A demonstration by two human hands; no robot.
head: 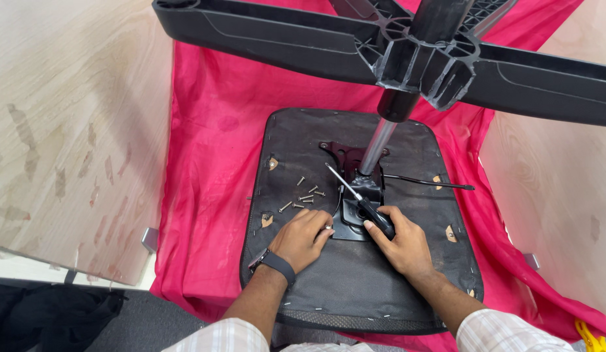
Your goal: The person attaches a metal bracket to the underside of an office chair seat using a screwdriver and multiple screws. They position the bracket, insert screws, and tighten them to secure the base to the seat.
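An upturned black chair seat (316, 280) lies on a red cloth (211, 163), its metal mechanism plate (350, 218) and gas cylinder (379, 143) pointing up to the black star base (420, 58). My right hand (400, 244) grips a black-handled screwdriver (358, 195), whose shaft points up-left over the plate. My left hand (303, 238) rests on the seat bottom beside the plate, fingertips pinching what looks like a small screw. Several loose screws (304, 195) lie just above the left hand. A dark band sits on my left wrist.
A thin black lever (430, 182) sticks out to the right of the mechanism. Light wooden tabletops (68, 130) flank the cloth on both sides. A dark bag (55, 313) lies on the floor at lower left, and a yellow object (593, 336) shows at the bottom right corner.
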